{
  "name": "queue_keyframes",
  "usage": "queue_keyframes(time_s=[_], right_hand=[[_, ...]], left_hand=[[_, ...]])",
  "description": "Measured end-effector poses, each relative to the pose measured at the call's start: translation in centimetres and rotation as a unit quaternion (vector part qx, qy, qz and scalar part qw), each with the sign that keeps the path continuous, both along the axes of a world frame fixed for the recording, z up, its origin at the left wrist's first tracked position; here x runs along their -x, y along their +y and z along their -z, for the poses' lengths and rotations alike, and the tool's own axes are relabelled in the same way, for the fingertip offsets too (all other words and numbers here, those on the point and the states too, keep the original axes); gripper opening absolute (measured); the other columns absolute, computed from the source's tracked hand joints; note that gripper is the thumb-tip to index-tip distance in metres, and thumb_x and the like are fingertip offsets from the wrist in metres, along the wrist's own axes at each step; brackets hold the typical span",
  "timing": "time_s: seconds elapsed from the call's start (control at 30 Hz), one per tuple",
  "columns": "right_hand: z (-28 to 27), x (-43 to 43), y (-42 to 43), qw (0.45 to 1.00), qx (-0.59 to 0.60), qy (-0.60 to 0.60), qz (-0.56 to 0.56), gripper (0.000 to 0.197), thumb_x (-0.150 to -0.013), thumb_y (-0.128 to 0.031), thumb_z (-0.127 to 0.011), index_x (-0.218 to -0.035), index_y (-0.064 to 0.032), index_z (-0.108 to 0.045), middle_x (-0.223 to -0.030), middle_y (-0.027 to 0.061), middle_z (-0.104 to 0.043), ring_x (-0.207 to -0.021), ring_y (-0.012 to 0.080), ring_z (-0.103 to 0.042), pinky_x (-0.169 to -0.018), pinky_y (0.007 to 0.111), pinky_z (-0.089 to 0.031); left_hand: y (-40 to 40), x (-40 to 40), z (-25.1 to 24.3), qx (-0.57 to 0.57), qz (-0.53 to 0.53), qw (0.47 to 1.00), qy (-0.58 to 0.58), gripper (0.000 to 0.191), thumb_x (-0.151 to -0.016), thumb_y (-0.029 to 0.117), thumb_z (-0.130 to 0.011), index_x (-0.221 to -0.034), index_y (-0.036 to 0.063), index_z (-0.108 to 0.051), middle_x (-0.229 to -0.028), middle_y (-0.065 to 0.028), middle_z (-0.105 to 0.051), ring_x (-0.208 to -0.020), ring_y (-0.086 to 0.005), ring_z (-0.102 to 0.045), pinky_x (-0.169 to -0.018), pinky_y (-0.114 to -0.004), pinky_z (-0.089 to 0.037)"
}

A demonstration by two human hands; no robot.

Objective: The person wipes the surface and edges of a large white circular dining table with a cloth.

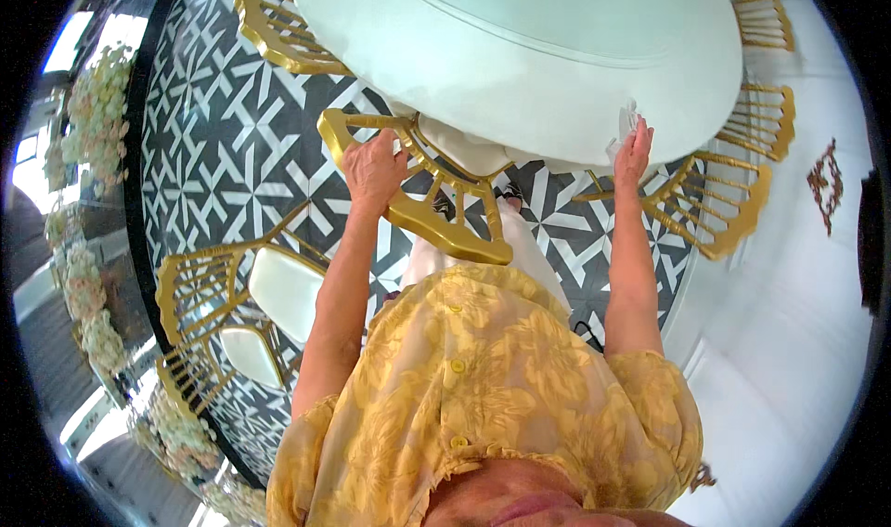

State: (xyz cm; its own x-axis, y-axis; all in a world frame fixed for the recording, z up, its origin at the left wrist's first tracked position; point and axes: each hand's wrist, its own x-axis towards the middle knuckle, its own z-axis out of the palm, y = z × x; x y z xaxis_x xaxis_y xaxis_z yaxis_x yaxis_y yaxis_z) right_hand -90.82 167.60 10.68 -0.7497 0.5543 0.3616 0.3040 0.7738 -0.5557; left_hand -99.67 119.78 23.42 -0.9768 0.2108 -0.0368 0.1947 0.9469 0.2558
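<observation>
My left hand (376, 168) is closed over the top rail of a gold spindle-back chair (452, 231), right in front of my body. A small white bit (397, 147) shows by its thumb; what it is I cannot tell. The chair's pale seat cushion (463, 144) is partly under the edge of a table with a smooth white cover (529, 102). Over the near right part of that table, my right hand (633, 152) holds a thin, crumpled white piece (621, 130), tissue or cloth, against the surface.
More gold chairs (717, 203) ring the table, one at the far left (285, 32). Two gold chairs with white seats (282, 290) stand behind my left arm. Pale flowers (97, 116) line the left side. A white wall (773, 304) with ornaments rises at right, above patterned tiles (230, 130).
</observation>
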Motion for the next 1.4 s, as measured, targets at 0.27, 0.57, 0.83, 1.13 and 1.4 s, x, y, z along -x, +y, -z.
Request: queue_keyframes(time_s=[0.27,0.57,0.83,1.13,1.4], right_hand=[[3.1,1.4,1.6,0.975,-0.082,-0.128,-0.164,0.053,-0.096,-0.022,-0.053,-0.146,-0.0102,-0.039,-0.147,0.0219,-0.040,-0.137,0.0418,-0.036,-0.113,0.049,-0.030],[5.3,4.5,-1.5,0.985,-0.030,-0.165,0.031,0.045,-0.096,-0.029,-0.053,-0.135,-0.0049,-0.049,-0.129,0.0222,-0.053,-0.118,0.0385,-0.054,-0.094,0.049,-0.049],[3.4,15.0,-31.3,0.920,0.109,-0.130,-0.354,0.036,-0.085,-0.006,-0.046,-0.120,-0.0023,-0.054,-0.118,0.0222,-0.060,-0.107,0.0423,-0.058,-0.086,0.049,-0.051],[0.2,11.3,-24.4,0.934,0.014,-0.071,-0.351,0.027,-0.089,-0.009,-0.052,-0.106,-0.0249,-0.065,-0.100,0.0040,-0.058,-0.082,0.0281,-0.062,-0.069,0.042,-0.055],[-0.2,-6.5,11.2,0.920,-0.123,-0.364,0.080,0.043,-0.083,-0.013,-0.057,-0.126,-0.0107,-0.061,-0.121,0.0133,-0.063,-0.108,0.0314,-0.062,-0.090,0.043,-0.052]], left_hand=[[0.7,-0.1,-0.3,0.042,-0.057,0.997,0.000,0.015,-0.086,0.030,-0.066,-0.089,0.0155,-0.067,-0.066,-0.0089,-0.065,-0.070,-0.0326,-0.065,-0.074,-0.044,-0.047],[0.8,0.0,-0.4,0.047,-0.040,0.998,0.029,0.015,-0.079,0.025,-0.069,-0.084,0.0116,-0.064,-0.067,-0.0084,-0.066,-0.067,-0.0322,-0.064,-0.069,-0.043,-0.047],[0.9,0.0,-0.2,0.031,-0.028,0.999,0.022,0.018,-0.078,0.025,-0.068,-0.079,0.0090,-0.062,-0.067,-0.0108,-0.066,-0.067,-0.0322,-0.065,-0.070,-0.043,-0.047],[0.2,-0.5,0.0,0.036,-0.045,0.998,0.004,0.020,-0.086,0.031,-0.067,-0.093,0.0132,-0.069,-0.068,-0.0150,-0.067,-0.071,-0.0351,-0.067,-0.074,-0.045,-0.049],[0.8,-0.4,-0.5,0.054,-0.038,0.998,0.004,0.016,-0.085,0.027,-0.065,-0.090,0.0120,-0.066,-0.077,-0.0107,-0.070,-0.075,-0.0319,-0.067,-0.073,-0.043,-0.047]])
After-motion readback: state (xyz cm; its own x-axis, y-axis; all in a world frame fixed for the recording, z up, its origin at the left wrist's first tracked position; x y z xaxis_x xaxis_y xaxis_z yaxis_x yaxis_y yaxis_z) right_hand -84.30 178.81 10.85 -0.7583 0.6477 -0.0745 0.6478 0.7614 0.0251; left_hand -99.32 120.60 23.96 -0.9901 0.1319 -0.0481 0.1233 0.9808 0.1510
